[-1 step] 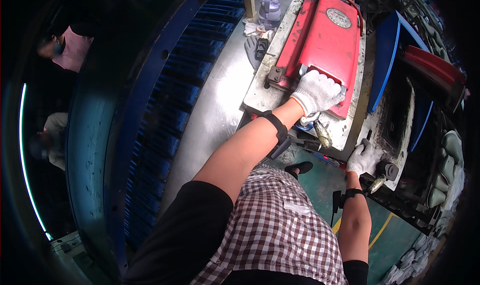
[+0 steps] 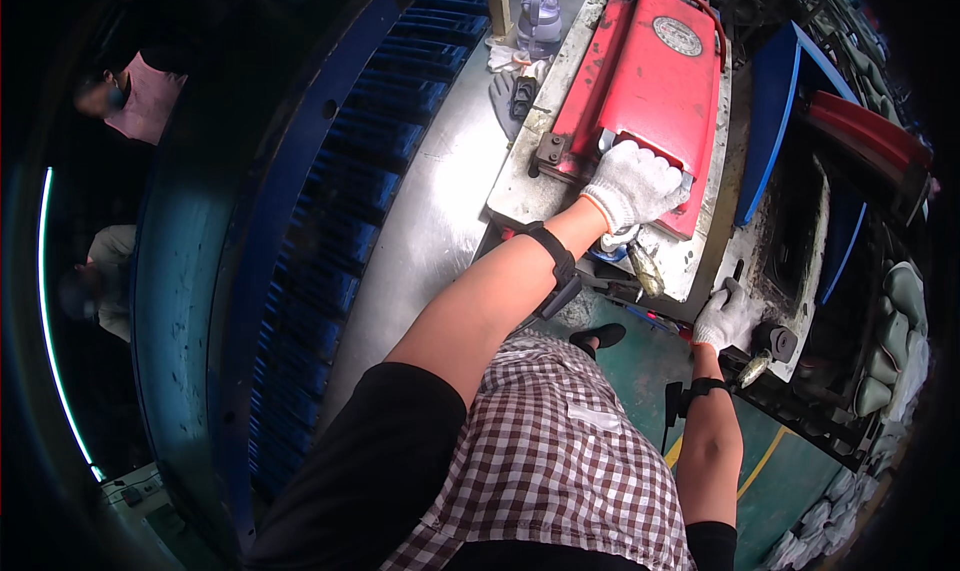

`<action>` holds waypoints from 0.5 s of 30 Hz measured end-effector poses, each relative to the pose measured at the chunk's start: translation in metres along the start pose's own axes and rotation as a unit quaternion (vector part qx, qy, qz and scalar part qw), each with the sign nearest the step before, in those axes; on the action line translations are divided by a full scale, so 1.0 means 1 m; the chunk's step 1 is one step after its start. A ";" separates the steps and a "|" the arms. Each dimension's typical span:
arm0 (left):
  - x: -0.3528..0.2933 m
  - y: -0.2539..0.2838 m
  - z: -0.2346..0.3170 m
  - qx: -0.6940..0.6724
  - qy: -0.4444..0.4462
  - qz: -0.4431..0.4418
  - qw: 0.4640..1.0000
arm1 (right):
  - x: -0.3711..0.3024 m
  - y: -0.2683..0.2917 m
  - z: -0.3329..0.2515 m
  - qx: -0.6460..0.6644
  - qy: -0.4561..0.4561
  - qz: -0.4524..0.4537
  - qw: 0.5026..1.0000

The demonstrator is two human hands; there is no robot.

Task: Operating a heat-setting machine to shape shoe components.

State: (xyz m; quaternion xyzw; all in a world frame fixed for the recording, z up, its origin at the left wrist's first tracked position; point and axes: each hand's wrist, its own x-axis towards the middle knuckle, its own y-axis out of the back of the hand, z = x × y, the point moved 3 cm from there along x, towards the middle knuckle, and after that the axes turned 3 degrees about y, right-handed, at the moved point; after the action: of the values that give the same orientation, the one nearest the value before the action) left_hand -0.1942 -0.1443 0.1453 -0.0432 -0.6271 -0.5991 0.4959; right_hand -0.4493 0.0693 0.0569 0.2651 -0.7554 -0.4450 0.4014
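A red metal cover (image 2: 665,91) with a round pale badge lies over a worn whitish base plate (image 2: 520,186). At its near end, my left hand (image 2: 635,183), in a white knitted glove, is closed around what looks like a grey handle; the fingers hide most of it. Farther right and nearer me, my right hand (image 2: 728,316), gloved too, rests on the edge of a second whitish plate (image 2: 790,316). Its fingers lie loosely apart beside a dark slot. A dark round knob (image 2: 776,341) stands next to that hand.
Left of the red cover, a metal table (image 2: 430,191) bears a clear jug (image 2: 540,21), a grey glove (image 2: 503,101) and a small black tray (image 2: 523,98). A blue panel (image 2: 770,121) and a raised red cover (image 2: 870,136) stand right. Two people are at far left.
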 end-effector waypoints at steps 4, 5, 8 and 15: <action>0.000 0.000 0.000 0.002 -0.005 0.010 1.000 | 0.001 0.000 -0.001 0.002 -0.004 -0.009 1.000; 0.000 0.000 0.000 0.005 -0.005 0.005 1.000 | 0.001 0.001 -0.002 -0.003 0.000 -0.012 1.000; 0.003 0.000 -0.004 0.011 -0.011 0.012 1.000 | 0.005 -0.004 -0.003 -0.010 0.010 0.002 1.000; 0.004 0.000 -0.004 0.003 -0.006 0.017 1.000 | 0.005 -0.009 0.003 0.006 -0.017 -0.014 1.000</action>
State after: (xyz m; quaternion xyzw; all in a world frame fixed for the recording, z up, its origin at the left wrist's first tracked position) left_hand -0.1945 -0.1495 0.1472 -0.0561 -0.6309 -0.5885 0.5025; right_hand -0.4545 0.0630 0.0498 0.2704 -0.7608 -0.4502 0.3811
